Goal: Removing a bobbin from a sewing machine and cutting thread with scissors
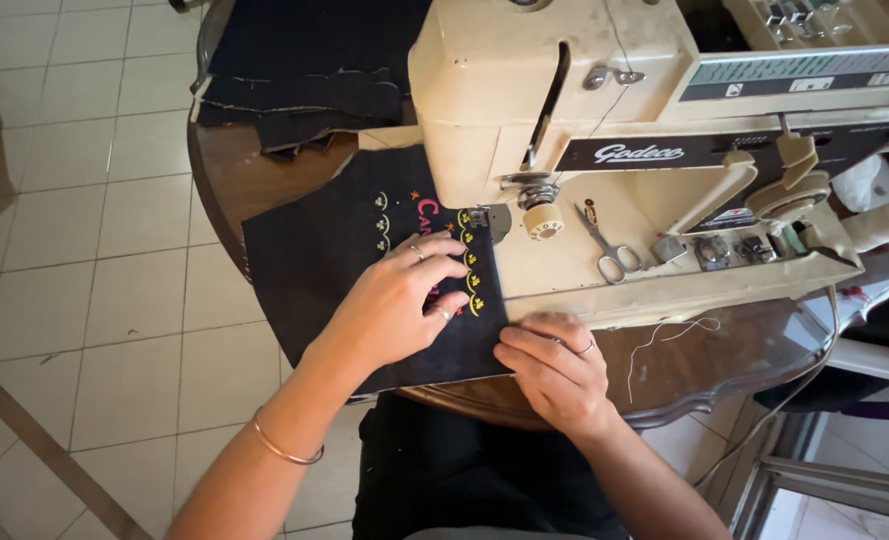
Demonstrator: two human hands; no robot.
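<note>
A dark fabric piece [310, 250] with yellow scallop embroidery and coloured stitched lettering lies on the wooden table under the presser foot [477, 218] of a cream sewing machine [565, 110]. My left hand [395, 305] rests flat on the fabric, fingers spread next to the embroidered edge, just short of the foot. My right hand [555, 365] presses the fabric's near right corner against the table edge, fingers curled. Both hands wear rings; a thin bangle sits on my left wrist.
Small scissors [610, 250] lie on the machine bed. More dark fabric pieces [305, 70] are heaped at the table's far side. A loose white thread [665, 340] trails on the round wooden table [725, 360]. Tiled floor [85, 230] lies to the left.
</note>
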